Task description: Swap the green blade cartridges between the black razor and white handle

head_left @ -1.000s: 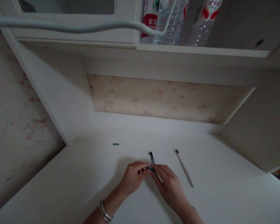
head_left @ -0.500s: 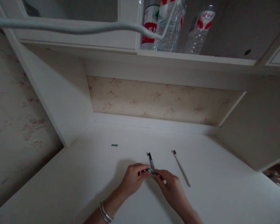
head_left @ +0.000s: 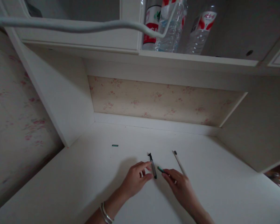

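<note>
My left hand (head_left: 137, 176) is over the white desk (head_left: 88, 174), thumb and fingers apart, with nothing between them. Just beyond its fingertips lies a slim black-and-grey tool (head_left: 153, 166), its black end with a small side piece pointing away from me; its exact kind is unclear. My right hand (head_left: 177, 182) pinches a small green stick-like piece (head_left: 160, 169), whose near end is hidden by the fingers. Past that hand, a thin white stick with a dark tip (head_left: 179, 161) lies slanted, its lower part covered by the hand. A small flat dark-green strip (head_left: 115, 145) rests farther back on the left.
Above the desk, an open shelf (head_left: 200, 59) holds several plastic bottles (head_left: 169, 28). A pale curved bar (head_left: 84, 27) crosses in front of it. Side panels (head_left: 58, 93) stand left and right, with floral wallpaper (head_left: 154, 98) at the back.
My hands have drawn apart. The left has let go of the green piece, which the right has carried slightly right. More of the black-and-grey tool shows; the white stick's lower part is now covered.
</note>
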`<state>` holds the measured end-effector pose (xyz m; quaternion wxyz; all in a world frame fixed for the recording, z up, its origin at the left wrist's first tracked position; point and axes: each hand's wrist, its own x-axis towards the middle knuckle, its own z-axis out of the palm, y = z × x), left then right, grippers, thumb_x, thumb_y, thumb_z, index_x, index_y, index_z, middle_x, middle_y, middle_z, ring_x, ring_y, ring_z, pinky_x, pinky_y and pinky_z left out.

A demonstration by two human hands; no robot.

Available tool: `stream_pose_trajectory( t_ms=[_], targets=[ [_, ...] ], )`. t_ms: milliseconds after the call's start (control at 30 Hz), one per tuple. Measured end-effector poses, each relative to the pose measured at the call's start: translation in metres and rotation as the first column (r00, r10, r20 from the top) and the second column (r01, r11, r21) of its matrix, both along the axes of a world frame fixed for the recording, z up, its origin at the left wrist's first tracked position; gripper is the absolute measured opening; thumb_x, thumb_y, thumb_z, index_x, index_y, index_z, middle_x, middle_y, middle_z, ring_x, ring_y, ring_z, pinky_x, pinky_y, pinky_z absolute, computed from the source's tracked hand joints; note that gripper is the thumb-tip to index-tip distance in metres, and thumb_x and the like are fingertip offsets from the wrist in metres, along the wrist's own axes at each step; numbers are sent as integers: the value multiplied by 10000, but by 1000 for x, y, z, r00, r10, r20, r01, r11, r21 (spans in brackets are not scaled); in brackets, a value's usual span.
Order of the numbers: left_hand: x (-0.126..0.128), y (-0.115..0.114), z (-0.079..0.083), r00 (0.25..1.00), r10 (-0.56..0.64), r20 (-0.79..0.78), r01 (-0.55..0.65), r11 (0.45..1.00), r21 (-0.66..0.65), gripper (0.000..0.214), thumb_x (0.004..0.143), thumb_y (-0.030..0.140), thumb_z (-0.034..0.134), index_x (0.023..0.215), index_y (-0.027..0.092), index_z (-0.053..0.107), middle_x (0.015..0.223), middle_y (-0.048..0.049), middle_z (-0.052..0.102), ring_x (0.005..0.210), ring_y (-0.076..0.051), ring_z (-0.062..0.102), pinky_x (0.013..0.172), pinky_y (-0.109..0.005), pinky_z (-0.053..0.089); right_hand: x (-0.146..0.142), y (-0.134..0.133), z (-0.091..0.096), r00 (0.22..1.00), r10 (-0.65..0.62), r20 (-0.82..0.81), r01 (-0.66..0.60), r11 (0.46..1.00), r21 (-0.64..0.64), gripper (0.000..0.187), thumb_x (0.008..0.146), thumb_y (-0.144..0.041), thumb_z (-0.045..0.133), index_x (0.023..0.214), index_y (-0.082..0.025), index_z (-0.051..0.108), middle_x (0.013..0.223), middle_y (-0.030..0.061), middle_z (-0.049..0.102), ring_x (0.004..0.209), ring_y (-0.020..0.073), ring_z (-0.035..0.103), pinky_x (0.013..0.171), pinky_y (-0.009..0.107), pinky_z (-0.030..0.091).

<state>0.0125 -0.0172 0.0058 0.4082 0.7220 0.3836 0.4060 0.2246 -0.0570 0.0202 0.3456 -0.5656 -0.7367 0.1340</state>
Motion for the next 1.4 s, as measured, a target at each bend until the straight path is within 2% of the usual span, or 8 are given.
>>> stream_pose_trajectory(
  t_ms=[67,167,233,300,400,500,700,1400],
  targets=[
    [-2,1,2,1000,22,9,-22,1000,-8,359,800,279,630,1156,235,622,938,-34,657,661,-115,552,605,-218,465,25,10,0,984,-174,39,176,984,-36,358,876,-485,468,899,-221,708,833,57,721,676,205,658,653,285,518],
    [-3,1,4,999,38,20,-38,999,-4,319,821,285,597,1132,221,634,926,-34,659,666,-117,558,605,-223,466,68,26,-2,899,-421,118,435,891,-133,404,822,-524,468,905,-223,724,790,52,731,689,234,668,637,299,504],
    [-3,2,3,999,33,13,-33,999,6,289,831,290,582,1102,217,648,912,-30,662,659,-117,561,602,-225,464,95,33,-6,835,-514,197,545,821,-169,419,801,-535,470,922,-226,726,751,51,727,739,261,671,657,315,488],
    [-3,2,3,1000,25,-5,-25,999,20,266,833,283,574,1073,212,661,896,-29,666,662,-119,567,606,-226,464,117,38,-13,794,-554,248,601,775,-195,425,793,-536,467,936,-231,726,802,56,733,788,275,671,670,320,477],
    [-3,2,2,999,29,-45,-28,999,35,255,831,269,565,1055,207,670,884,-32,673,665,-126,575,613,-230,468,139,40,-25,769,-551,323,628,744,-227,434,804,-526,447,963,-230,722,897,72,733,853,293,664,671,323,467],
    [-3,2,2,997,41,-70,-38,998,42,254,832,262,557,1051,204,672,890,-35,678,677,-132,585,620,-234,473,150,40,-37,751,-539,381,646,719,-256,445,807,-530,442,985,-231,720,920,90,733,860,307,663,644,328,464],
    [-4,4,-2,997,49,-66,-45,997,57,242,824,242,567,1036,215,680,878,-22,680,657,-123,582,621,-229,469,149,41,-51,738,-525,424,648,728,-226,425,819,-504,434,1001,-247,719,919,94,734,834,304,668,634,333,461],
    [-6,4,1,996,28,-90,-24,999,46,254,850,274,537,1056,205,669,926,-32,670,677,-126,583,645,-234,467,131,32,-39,765,-531,364,631,732,-257,444,850,-526,403,997,-247,716,938,81,728,878,293,658,678,320,444]
  ],
)
